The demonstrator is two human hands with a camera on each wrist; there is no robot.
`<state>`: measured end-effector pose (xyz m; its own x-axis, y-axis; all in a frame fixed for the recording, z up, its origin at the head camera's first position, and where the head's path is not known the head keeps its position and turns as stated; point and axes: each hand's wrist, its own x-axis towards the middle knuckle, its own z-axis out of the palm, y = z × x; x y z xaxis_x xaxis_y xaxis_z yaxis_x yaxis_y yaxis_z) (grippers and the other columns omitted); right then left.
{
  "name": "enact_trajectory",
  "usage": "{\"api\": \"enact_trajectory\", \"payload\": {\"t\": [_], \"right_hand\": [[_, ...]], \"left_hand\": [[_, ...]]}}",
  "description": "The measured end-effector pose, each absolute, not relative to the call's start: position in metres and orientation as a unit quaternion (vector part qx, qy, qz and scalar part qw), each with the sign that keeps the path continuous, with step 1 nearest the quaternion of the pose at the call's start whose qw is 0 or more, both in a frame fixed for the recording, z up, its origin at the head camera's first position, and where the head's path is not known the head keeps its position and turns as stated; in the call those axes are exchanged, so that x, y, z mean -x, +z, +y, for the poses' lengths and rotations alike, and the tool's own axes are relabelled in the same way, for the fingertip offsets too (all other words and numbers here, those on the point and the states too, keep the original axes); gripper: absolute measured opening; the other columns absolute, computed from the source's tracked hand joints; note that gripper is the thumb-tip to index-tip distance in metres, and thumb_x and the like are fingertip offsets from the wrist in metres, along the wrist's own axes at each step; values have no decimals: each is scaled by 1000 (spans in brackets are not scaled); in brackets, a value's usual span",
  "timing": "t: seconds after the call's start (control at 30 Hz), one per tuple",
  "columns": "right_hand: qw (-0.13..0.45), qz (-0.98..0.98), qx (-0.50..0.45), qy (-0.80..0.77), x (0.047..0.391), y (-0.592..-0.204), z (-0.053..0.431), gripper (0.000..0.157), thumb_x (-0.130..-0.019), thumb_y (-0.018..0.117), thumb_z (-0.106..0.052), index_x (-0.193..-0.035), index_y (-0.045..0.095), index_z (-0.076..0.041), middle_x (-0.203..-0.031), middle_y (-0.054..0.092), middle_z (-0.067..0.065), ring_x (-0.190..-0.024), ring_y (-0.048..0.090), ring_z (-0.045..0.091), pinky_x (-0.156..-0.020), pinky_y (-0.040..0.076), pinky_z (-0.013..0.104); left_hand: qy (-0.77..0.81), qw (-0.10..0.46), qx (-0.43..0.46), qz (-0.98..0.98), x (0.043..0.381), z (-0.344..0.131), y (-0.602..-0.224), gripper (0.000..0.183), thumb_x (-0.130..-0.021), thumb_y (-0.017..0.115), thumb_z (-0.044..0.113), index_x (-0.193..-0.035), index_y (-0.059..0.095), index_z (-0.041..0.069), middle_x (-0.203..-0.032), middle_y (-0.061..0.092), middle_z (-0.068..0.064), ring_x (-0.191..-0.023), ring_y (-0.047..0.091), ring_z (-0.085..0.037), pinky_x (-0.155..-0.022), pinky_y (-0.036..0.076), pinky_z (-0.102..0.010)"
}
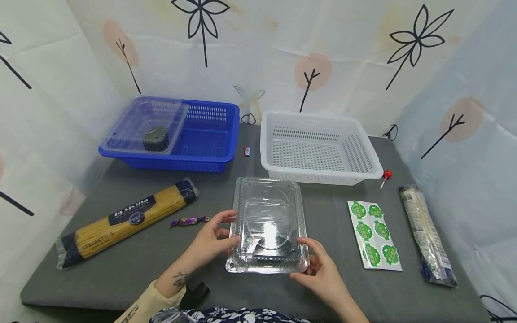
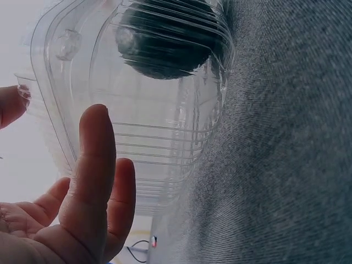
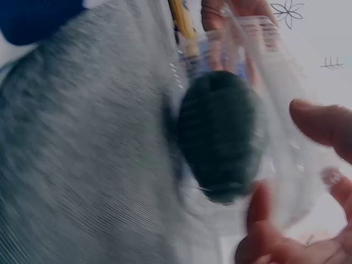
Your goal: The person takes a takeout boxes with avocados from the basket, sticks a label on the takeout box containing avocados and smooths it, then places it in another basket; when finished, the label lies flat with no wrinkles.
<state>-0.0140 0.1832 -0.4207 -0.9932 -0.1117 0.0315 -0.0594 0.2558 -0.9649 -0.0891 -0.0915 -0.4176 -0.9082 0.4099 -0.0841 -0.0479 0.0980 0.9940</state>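
Observation:
A clear plastic clamshell container (image 1: 262, 202) with its lid down lies on the grey table in front of me. Inside its near end sits a dark green rounded object (image 3: 220, 137), its kind blurred by the ribbed plastic. My left hand (image 1: 214, 237) holds the container's left side, thumb and fingers on either side of the rim in the left wrist view. At the near right corner, my right hand (image 1: 319, 271) grips the rim between thumb and fingers. The right wrist view is blurred.
Behind stand a blue basket (image 1: 226, 134), holding another clear container (image 1: 133, 121), and a white basket (image 1: 319, 175). Spaghetti (image 1: 133, 220) and a purple-wrapped candy (image 1: 190, 221) lie left. Green-printed stickers (image 1: 373, 235), another long packet (image 1: 426, 233) and a red lollipop (image 1: 387, 174) lie right.

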Motion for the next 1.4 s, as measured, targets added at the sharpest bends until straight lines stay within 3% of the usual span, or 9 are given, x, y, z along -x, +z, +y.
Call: {"api": "enact_trajectory", "payload": {"t": [0.13,0.27,0.37,0.47,0.53,0.9,1.13,1.27,1.4], "right_hand": [[-18,784,-46,-619,12,-421,199,61,-68,71,-2,-122,43,-11,-114,51,4,-74,59,10,-58,46,24],[-17,645,-250,-722,12,-422,227,38,-88,52,-19,-118,30,-14,-90,60,-8,-65,58,9,-54,44,23],[-38,498,-394,-772,10,-419,246,32,-91,43,-32,-115,26,-20,-75,58,-9,-56,51,8,-49,39,23],[-74,398,-464,-788,8,-423,261,28,-90,43,-33,-114,32,-22,-69,54,-6,-52,44,7,-45,34,24],[-82,355,-478,-799,9,-425,269,18,-90,44,-32,-103,35,-22,-67,52,-6,-51,41,7,-44,31,24],[-88,269,-505,-816,12,-427,287,13,-90,44,-28,-90,32,-23,-62,32,-5,-48,27,9,-45,20,26],[-43,229,-462,-855,11,-426,296,13,-92,39,-31,-88,28,-25,-58,31,-4,-46,24,11,-46,18,25],[-39,213,-463,-860,17,-424,298,17,-91,40,-29,-82,27,-23,-52,25,-3,-42,23,12,-42,19,26],[-31,204,-451,-868,24,-425,300,30,-91,43,-27,-66,28,-16,-51,12,-3,-37,22,12,-38,18,25]], "left_hand": [[661,176,-122,720,90,-91,-419,64,-75,68,15,-129,35,11,-125,36,-17,-83,57,-25,-56,52,-36],[659,177,-113,722,90,-91,-420,64,-74,69,16,-128,36,11,-125,37,-16,-83,57,-25,-57,52,-36],[659,179,-113,721,90,-92,-420,64,-74,69,16,-128,36,10,-125,36,-16,-83,57,-25,-58,52,-36],[659,184,-113,720,90,-93,-421,64,-74,69,17,-128,36,10,-125,36,-16,-84,57,-25,-58,52,-36],[659,186,-113,720,91,-94,-421,64,-74,69,17,-128,35,10,-125,35,-17,-84,56,-25,-58,52,-36],[671,199,-114,705,91,-95,-421,64,-74,69,16,-129,34,10,-127,34,-18,-84,57,-25,-59,52,-38],[664,202,-119,710,93,-95,-420,64,-75,69,17,-128,34,10,-127,34,-17,-82,57,-23,-59,52,-37],[663,206,-118,709,94,-94,-419,64,-74,69,17,-128,34,10,-127,34,-18,-82,57,-23,-59,52,-36],[665,204,-115,709,92,-94,-418,65,-74,69,17,-128,35,10,-127,34,-17,-83,57,-23,-60,52,-37]]}}
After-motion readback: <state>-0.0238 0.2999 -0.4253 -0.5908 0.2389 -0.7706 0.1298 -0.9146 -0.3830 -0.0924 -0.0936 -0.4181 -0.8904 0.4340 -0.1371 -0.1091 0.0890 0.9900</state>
